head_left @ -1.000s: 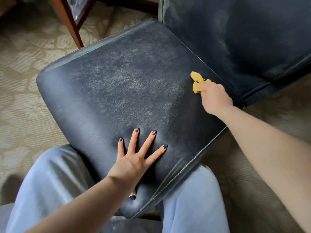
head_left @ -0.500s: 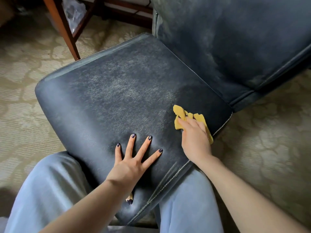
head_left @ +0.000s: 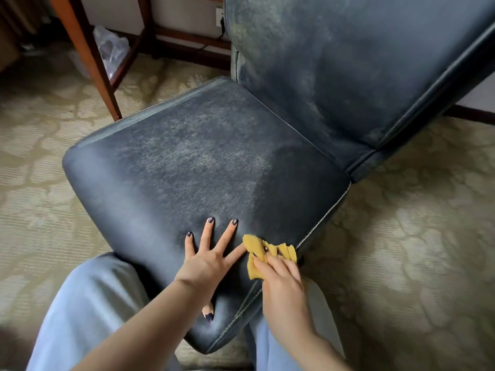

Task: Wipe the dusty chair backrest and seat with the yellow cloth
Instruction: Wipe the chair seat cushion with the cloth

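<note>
Right grip: my right grip [head_left: 281, 279] has its fingers curled over the bunched yellow cloth [head_left: 254, 246] and pins it down on the seat; dark-painted nails show on top of the fabric.
Yellow cloth: crumpled under and just ahead of the right grip's fingers, at the near right corner of the seat, beside the stitched edge seam. Its left tip touches the nearest finger of my left grip.
Left grip: my left grip [head_left: 206, 263] lies flat on the seat with the fingers fanned wide and straight, holding nothing. The thumb hooks down over the near edge of the cushion.
Seat: the dark blue leather seat [head_left: 187, 162] runs away from both grips. Straight ahead of the left grip the surface is grey and speckled with dust; ahead of the right grip lies a darker, cleaner-looking band that reaches the hinge.
Backrest: the backrest [head_left: 348, 62] rises beyond the right grip, tilted back, mottled with pale dusty patches.
Legs: light blue trousers [head_left: 88, 303] flank the seat's near corner, one leg below each grip.
Floor: patterned beige carpet [head_left: 415, 236] on both sides of the chair.
Far left of the grips: a wooden furniture leg [head_left: 88, 57] with a clear plastic bag [head_left: 111, 49] behind it.
</note>
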{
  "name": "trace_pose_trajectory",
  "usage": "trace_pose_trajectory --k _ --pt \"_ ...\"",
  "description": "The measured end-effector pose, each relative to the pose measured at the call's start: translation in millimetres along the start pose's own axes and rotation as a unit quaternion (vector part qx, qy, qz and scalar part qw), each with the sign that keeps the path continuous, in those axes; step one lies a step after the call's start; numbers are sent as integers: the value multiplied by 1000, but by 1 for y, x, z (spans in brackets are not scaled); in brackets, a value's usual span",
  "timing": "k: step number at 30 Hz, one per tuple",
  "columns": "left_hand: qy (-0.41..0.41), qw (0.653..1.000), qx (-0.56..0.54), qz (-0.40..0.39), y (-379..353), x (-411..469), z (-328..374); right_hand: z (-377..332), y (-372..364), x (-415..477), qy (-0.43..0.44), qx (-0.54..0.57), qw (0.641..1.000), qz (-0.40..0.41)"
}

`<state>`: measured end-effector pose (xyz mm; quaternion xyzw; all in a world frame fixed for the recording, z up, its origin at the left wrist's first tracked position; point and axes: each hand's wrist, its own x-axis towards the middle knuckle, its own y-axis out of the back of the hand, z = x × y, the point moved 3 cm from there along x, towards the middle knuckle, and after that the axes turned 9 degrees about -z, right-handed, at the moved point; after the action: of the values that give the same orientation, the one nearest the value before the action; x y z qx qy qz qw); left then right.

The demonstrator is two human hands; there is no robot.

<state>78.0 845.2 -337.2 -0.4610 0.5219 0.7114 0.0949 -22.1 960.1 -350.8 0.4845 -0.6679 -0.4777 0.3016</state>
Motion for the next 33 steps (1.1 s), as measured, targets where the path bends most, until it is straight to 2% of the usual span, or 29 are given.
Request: trace_pose_trajectory --k 7,10,12,16,20,25,29,31,33 --pt "-3 1000 -13 2 2 1 -2 -6 7 -29 47 80 994 -55" --pt "-8 1000 -12 6 1 2 -4 5 19 -33 18 151 981 -117" --pt "-10 1000 -13 9 0 0 -6 8 34 -33 16 159 981 -109" --pt "-11 1000 -5 15 1 -2 -7 19 70 -11 4 116 992 -39" --pt "-9 999 5 38 -3 -1 -9 41 83 29 -52 65 994 -67" --pt "-3 998 23 61 -6 -5 -11 48 61 63 -88 48 993 -64" --pt "73 995 4 67 -15 -14 -12 29 24 50 -144 24 987 -72" --pt "114 991 -26 63 -20 -18 -16 15 15 35 -117 25 991 -57" --pt "119 990 -35 64 -22 -19 -18 3 12 18 -65 20 997 -30"
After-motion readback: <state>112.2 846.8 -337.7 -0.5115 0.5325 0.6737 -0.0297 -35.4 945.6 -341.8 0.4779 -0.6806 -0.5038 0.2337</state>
